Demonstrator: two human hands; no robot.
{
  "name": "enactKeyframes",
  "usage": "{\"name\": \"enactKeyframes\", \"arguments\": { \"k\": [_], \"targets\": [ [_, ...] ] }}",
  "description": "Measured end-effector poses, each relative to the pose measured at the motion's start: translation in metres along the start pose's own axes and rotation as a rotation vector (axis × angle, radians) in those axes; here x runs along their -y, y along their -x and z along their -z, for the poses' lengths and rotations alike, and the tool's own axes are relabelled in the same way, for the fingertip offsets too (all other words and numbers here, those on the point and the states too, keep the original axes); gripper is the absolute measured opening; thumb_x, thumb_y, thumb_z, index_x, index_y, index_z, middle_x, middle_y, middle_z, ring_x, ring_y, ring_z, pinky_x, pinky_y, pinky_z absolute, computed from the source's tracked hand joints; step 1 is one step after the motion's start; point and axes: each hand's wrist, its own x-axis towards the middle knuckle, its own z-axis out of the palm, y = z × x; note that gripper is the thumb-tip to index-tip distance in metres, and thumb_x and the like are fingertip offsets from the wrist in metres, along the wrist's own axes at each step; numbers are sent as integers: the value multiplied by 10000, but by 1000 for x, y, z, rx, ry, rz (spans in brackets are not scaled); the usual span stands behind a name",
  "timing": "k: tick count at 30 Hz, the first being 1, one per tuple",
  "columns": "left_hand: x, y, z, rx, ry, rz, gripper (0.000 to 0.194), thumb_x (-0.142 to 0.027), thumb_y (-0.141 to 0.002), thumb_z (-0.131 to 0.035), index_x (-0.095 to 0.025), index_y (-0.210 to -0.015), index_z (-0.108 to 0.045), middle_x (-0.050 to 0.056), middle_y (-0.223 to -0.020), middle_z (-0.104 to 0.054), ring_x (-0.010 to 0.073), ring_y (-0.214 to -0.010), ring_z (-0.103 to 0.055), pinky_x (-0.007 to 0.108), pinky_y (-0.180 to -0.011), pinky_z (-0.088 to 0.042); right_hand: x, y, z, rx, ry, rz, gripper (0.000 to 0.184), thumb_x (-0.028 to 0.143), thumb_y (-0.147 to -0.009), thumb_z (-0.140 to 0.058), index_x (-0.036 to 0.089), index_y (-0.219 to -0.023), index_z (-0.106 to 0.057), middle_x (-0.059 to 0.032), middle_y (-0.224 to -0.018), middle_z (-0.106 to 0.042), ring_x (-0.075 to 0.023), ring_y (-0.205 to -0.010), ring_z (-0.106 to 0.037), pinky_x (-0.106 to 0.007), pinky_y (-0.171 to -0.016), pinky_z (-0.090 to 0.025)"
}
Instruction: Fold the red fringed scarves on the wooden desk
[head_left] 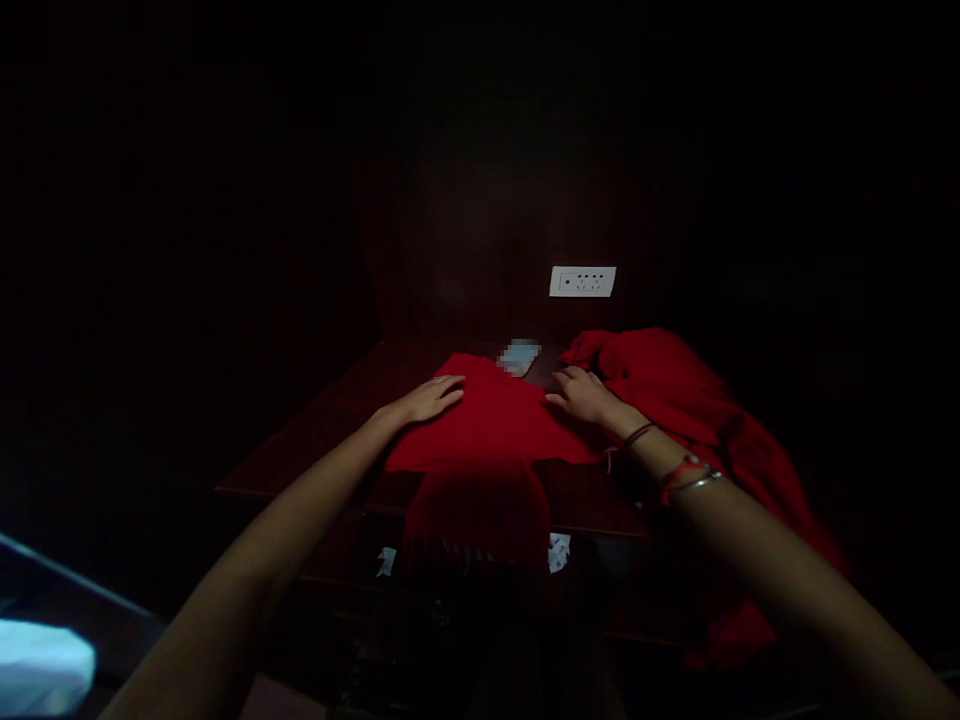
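A red folded cloth [487,420] lies on a dark wooden table [300,440], its fringed end [476,515] hanging over the near edge. My left hand [431,398] rests flat on the cloth's far left corner, fingers stretched out. My right hand [581,395] lies flat at the cloth's far right corner, fingers spread. Bracelets and threads circle my right wrist [679,475].
A second heap of red cloth [675,385] lies on the table's right side and drapes down over the edge. A small pale object [519,357] sits behind the folded cloth. A white socket plate [583,281] is on the dark wall. The room is very dim.
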Motion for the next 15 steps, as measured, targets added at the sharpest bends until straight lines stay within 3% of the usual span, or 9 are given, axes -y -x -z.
{"name": "enactKeyframes", "arguments": {
  "k": [3,6,11,15],
  "targets": [
    [12,-1,-11,132,27,83,598,-530,-819,-195,-158,-1285,-237,83,-1319,-285,187,-1180,-293,312,-958,-235,-21,-15,-11,148,87,-56,500,455,-771,-396,117,-1137,-431,-175,-1146,-461,-281,-1076,-398,-506,-874,-252],
    [19,3,-15,117,35,82,612,-552,-809,-198,-169,-1283,-249,80,-1315,-294,184,-1176,-302,304,-958,-233,-37,-18,-17,283,116,-21,354,348,-762,-457,137,-1040,-512,-142,-1024,-546,-238,-963,-504,-426,-847,-323],
    [29,1,-13,63,18,79,584,-552,-806,-214,-196,-1262,-296,60,-1289,-344,188,-1155,-337,308,-952,-244,-46,-19,-21,161,138,-23,457,318,-751,-470,125,-1162,-420,-184,-1205,-397,-231,-1055,-441,-322,-819,-375],
    [34,0,-14,31,28,75,564,-536,-816,-205,-192,-1247,-325,58,-1269,-377,178,-1130,-373,292,-934,-277,-50,-24,-20,197,125,-96,296,189,-729,-472,124,-1003,-561,-160,-962,-580,-219,-847,-570,-291,-681,-429]
  ]
}}
